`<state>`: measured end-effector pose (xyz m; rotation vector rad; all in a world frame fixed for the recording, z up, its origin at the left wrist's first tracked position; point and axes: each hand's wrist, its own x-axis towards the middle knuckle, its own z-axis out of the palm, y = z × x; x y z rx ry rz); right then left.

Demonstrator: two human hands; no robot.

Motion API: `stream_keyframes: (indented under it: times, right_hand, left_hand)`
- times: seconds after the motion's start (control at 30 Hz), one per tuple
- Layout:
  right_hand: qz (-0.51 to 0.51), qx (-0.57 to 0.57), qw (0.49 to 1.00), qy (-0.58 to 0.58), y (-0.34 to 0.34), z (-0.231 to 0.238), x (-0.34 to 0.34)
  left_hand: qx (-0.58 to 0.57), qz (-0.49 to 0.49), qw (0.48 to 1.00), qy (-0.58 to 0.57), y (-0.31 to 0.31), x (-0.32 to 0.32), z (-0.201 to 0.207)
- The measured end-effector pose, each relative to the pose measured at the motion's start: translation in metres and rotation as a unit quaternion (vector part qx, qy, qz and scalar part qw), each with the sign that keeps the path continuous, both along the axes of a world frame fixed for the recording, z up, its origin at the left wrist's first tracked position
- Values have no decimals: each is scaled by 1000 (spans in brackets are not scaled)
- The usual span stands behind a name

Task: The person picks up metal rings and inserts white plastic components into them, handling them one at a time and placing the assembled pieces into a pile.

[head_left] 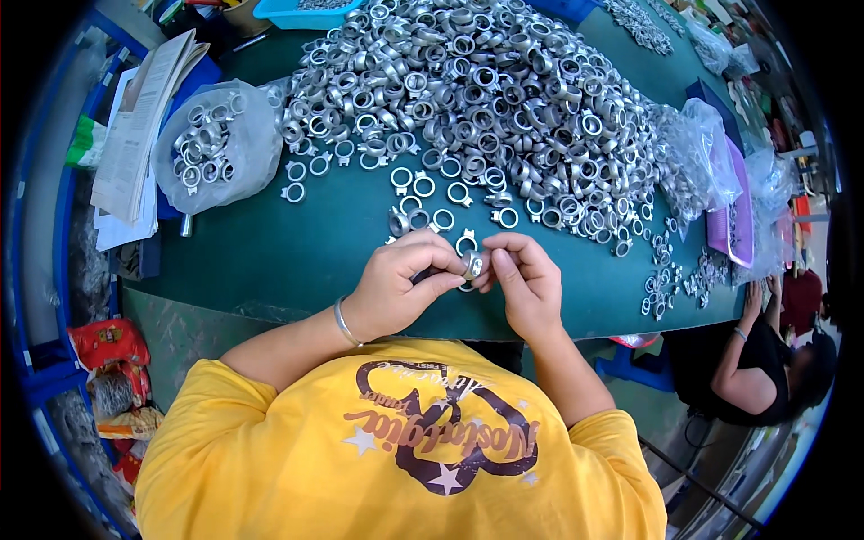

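Both my hands meet over the near edge of the green table (270,243). My left hand (400,283) and my right hand (526,279) pinch one small silver metal ring part (472,265) between their fingertips. A thin bangle sits on my left wrist. Just beyond my fingers lie several loose ring parts (423,216). Farther back spreads a big heap of the same silver ring parts (486,90), covering much of the table.
A clear plastic bag with ring parts (211,144) lies at the left, beside a stack of papers (135,126). Blue trays (301,11) stand at the back, plastic bags and a purple tray (733,207) at the right. Another person (765,360) sits at the right corner.
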<state>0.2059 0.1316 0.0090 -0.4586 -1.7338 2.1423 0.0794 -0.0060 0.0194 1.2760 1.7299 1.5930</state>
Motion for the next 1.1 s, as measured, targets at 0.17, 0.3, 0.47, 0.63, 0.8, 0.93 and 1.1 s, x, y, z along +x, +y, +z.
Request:
stream_keyframes:
  times: [0.17,0.3,0.47,0.63,0.8,0.93,1.1]
  right_hand:
    - [62,-103,992,-45,2,4,-2]
    - [38,-155,983,94,-3,-8,-2]
    - [4,-94,986,137,-2,-14,3]
    - [54,278,951,127,-5,9,2]
    - [-96,350,932,-5,19,1,-3]
    - [29,417,906,65,6,17,-10]
    - [11,367,928,54,-6,0,-9]
  left_hand:
    - [11,7,999,36,1,1,1]
    - [-16,66,998,-19,-2,4,-6]
    - [-142,-11,928,-344,-3,-1,-7]
    - [-129,-102,757,-633,-6,-2,-18]
    - [-105,-98,781,-608,-8,-4,-25]
    - [-66,-54,752,-654,-3,0,-11]
    - [-90,-22,796,-598,-6,-1,-3]
